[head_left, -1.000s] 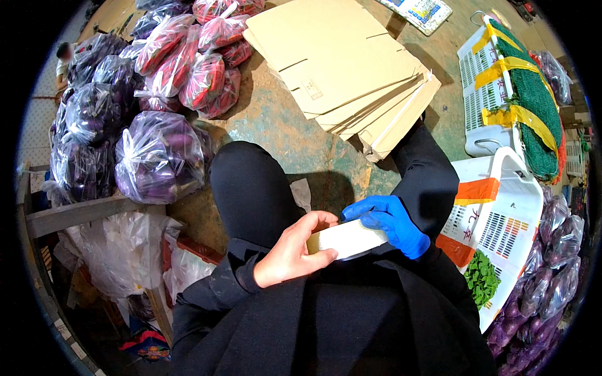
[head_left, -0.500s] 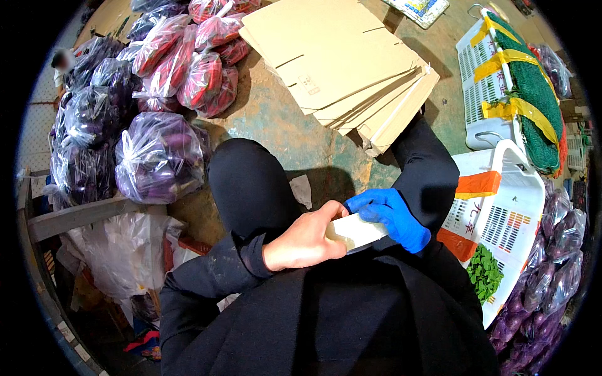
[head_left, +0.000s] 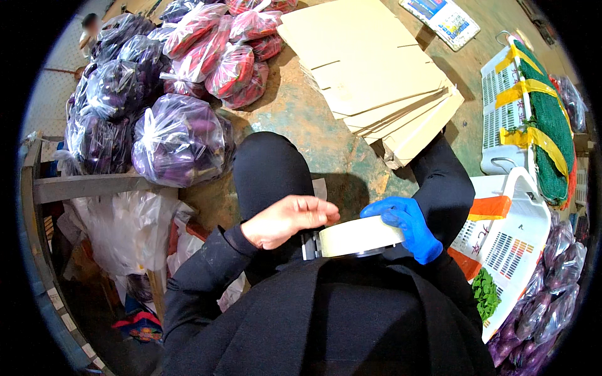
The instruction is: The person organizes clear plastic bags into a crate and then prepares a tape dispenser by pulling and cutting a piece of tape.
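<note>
At lower centre, the tape roll [head_left: 362, 237] is gripped by the right hand [head_left: 409, 227] alone, the left hand [head_left: 290, 221] now freed, fingers loosely extended.

Right hand [head_left: 404, 229], blue glove, grips the right end of a wide pale tape roll [head_left: 360, 238]. Left hand [head_left: 291, 219], bare, is at the roll's left end, fingers loosely bent; can't tell if they touch it. Dark dispenser piece [head_left: 309, 245] sits just under the left hand, at that end of the roll. Beyond both hands: fanned stack of flat cardboard [head_left: 376, 62]. Left of and past the left hand: clear bag of purple vegetables [head_left: 182, 141], with bagged red ones [head_left: 231, 72] farther out. Right of the right hand: white crate [head_left: 527, 213] with orange tape, green leaves [head_left: 485, 293] inside. Past that, farther from the right hand: white crate with green mesh [head_left: 552, 147] and yellow tape strips.
</note>
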Available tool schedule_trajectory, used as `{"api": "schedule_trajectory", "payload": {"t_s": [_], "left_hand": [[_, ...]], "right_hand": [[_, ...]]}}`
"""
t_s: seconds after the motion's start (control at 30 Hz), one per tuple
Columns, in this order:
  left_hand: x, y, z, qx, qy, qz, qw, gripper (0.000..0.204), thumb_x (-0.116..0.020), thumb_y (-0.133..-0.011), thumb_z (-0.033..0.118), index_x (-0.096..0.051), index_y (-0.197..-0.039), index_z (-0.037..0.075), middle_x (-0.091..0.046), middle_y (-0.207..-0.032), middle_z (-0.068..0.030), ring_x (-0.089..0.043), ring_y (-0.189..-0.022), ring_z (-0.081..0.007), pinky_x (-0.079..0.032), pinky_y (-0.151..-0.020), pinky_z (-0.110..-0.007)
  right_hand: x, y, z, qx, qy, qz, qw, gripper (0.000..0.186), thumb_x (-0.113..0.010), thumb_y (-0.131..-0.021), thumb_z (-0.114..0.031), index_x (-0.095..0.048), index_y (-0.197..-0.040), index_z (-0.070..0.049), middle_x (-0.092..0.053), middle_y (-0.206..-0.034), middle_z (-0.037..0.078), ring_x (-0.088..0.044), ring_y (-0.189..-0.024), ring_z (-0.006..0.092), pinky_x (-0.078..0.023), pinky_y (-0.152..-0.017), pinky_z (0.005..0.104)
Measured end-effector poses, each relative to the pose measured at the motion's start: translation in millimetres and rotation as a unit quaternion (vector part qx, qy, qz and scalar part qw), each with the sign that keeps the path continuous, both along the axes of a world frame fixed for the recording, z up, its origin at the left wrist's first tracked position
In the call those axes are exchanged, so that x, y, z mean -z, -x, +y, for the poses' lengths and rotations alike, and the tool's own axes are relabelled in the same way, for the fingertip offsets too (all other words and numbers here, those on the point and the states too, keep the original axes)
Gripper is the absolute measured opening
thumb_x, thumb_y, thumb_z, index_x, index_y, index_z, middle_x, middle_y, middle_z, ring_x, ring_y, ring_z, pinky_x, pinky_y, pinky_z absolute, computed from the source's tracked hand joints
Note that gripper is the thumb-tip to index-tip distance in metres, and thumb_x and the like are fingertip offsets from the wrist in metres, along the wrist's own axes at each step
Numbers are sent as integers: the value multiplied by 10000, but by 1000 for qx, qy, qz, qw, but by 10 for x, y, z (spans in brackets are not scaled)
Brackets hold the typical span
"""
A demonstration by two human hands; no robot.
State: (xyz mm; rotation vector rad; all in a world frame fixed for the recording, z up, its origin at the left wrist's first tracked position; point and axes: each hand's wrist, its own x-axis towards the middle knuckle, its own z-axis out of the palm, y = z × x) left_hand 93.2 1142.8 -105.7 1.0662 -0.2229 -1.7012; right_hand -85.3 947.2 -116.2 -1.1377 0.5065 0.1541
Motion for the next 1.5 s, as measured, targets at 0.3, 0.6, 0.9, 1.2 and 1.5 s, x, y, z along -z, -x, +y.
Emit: {"api": "schedule_trajectory", "payload": {"t_s": [0.3, 0.6, 0.9, 1.2, 1.5], "left_hand": [[32, 148, 3, 74, 28, -24, 997, 408, -640, -793, 102, -496, -1159, -7, -575, -1074, -53, -534, -971, -129, -420, -881, -281], [-4, 258, -137, 61, 72, -82, 992, 433, -698, -740, 108, -511, -1113, -5, -575, -1028, -42, -529, -951, -119, -415, -865, -264], [-143, 444, -297, 57, 70, -192, 977, 433, -744, -707, 151, -485, -1031, 26, -544, -941, -18, -498, -894, -93, -410, -806, -241], [-152, 417, -365, 70, 28, -128, 989, 391, -724, -733, 173, -482, -1002, 25, -543, -927, -24, -494, -886, -90, -409, -788, -240], [-119, 315, -332, 124, 72, -147, 979, 421, -698, -742, 91, -472, -1086, 0, -533, -999, -33, -503, -918, -104, -407, -831, -241]], "right_hand": [[-36, 8, 10, 2, 44, -27, 999, 265, -561, -802, -184, -633, -935, 33, -637, -909, 105, -590, -830, 156, -452, -772, 271], [-39, 24, 17, 9, 61, -32, 998, 248, -560, -789, -164, -637, -923, 30, -641, -895, 93, -591, -820, 148, -452, -772, 267], [-8, 39, 28, 22, 51, 0, 998, 255, -568, -766, -154, -640, -938, 19, -638, -898, 93, -584, -827, 138, -452, -763, 254], [31, 45, 17, 27, 35, 7, 999, 260, -596, -762, -159, -638, -946, 19, -636, -891, 88, -584, -815, 134, -459, -752, 260], [-70, 25, 25, -12, 52, 30, 998, 301, -524, -772, -181, -622, -964, 29, -605, -957, 109, -572, -891, 170, -421, -817, 276]]}}
